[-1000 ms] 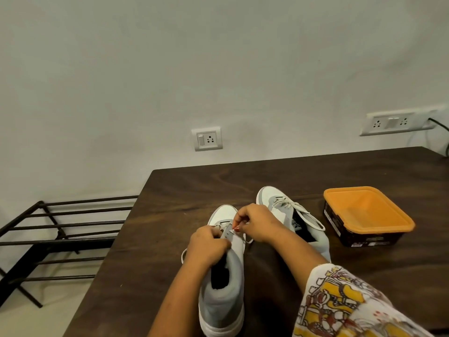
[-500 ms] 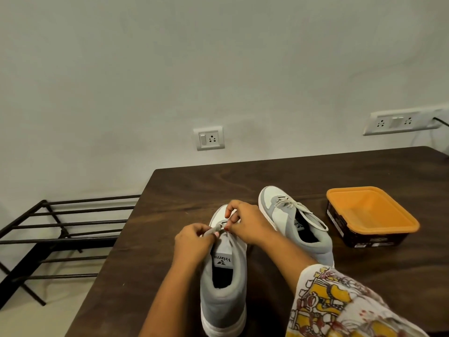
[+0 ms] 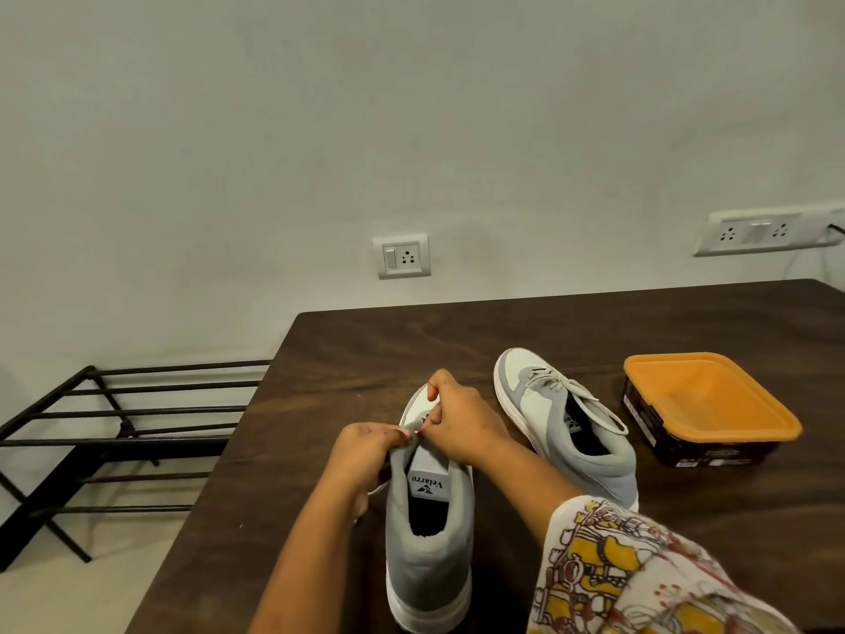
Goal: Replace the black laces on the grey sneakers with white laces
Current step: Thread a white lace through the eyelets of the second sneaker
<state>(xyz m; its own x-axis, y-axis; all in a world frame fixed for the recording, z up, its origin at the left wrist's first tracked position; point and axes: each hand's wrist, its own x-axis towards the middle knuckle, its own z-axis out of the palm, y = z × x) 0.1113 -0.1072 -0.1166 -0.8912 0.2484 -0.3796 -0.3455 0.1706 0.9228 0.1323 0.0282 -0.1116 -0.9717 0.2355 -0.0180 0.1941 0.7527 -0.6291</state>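
Note:
Two grey-and-white sneakers stand on the dark wooden table [image 3: 347,350]. The near sneaker [image 3: 427,555] points away from me, heel toward the camera, tongue label showing. My left hand [image 3: 366,455] and my right hand [image 3: 462,418] meet over its lacing area and pinch a white lace [image 3: 414,425] between their fingertips. The hands hide most of the eyelets. The far sneaker [image 3: 562,418] lies to the right, laced with a white lace.
An orange-rimmed black box [image 3: 704,404] stands open at the right of the table. A black metal rack [image 3: 114,423] stands on the floor to the left. Wall sockets [image 3: 402,256] sit above the table's far edge.
The left hand has shifted left and lower off the sneaker's tongue, uncovering the label. Both hands now pinch the lace at the front of the near sneaker.

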